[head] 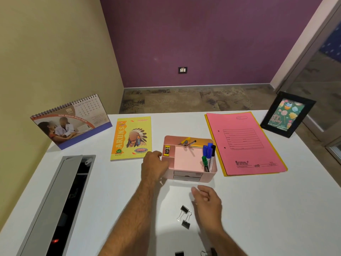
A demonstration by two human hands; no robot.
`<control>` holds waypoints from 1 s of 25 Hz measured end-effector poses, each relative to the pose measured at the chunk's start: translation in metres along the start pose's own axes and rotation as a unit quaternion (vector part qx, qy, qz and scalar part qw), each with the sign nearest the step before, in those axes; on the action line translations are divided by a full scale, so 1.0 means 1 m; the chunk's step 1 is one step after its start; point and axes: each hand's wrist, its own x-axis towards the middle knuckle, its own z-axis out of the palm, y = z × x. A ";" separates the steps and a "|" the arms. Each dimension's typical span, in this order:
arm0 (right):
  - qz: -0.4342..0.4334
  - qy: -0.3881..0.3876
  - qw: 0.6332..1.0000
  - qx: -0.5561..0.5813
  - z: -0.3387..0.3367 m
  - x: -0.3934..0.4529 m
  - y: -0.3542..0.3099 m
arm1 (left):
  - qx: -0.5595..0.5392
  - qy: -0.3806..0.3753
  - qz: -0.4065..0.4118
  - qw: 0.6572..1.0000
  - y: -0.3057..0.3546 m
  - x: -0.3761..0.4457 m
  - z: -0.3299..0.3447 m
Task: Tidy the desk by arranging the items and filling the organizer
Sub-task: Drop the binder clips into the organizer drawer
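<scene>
- Left hand [154, 168]: grips the pink organizer [188, 159] on its 9 o'clock wall, steadying it.
- Right hand [207, 202]: released, fingers loose, holding nothing, hovering at the organizer's 6 o'clock just off the drawer front [187, 176].
- Binder clips [185, 216]: two on the worktop [258, 209], touching, at 7 o'clock from the right hand.
- Likely next step: clips into the drawer. Keep the left hand braced, pull the drawer straight toward 6 o'clock, then pinch clips by the black bodies, not the wire arms.
- Markers [209, 156] stand at the organizer's 3 o'clock side; avoid tipping.
</scene>
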 end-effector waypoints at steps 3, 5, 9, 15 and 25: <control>0.158 -0.066 0.973 0.154 0.032 -0.002 -0.021 | -0.018 0.011 -0.004 1.000 -0.002 -0.006 0.000; 0.199 -0.064 0.955 0.208 0.042 0.000 -0.033 | -0.025 0.023 0.005 0.999 -0.002 -0.011 0.002; 0.233 -0.048 0.939 0.248 0.045 0.000 -0.044 | -0.045 0.044 -0.001 0.998 0.000 -0.021 0.004; 0.278 -0.064 0.906 0.313 0.048 0.003 -0.045 | -0.070 0.043 -0.021 0.996 -0.007 -0.028 0.008; 0.286 -0.068 0.898 0.328 0.047 0.002 -0.032 | -0.076 0.040 -0.001 0.996 -0.009 -0.036 0.006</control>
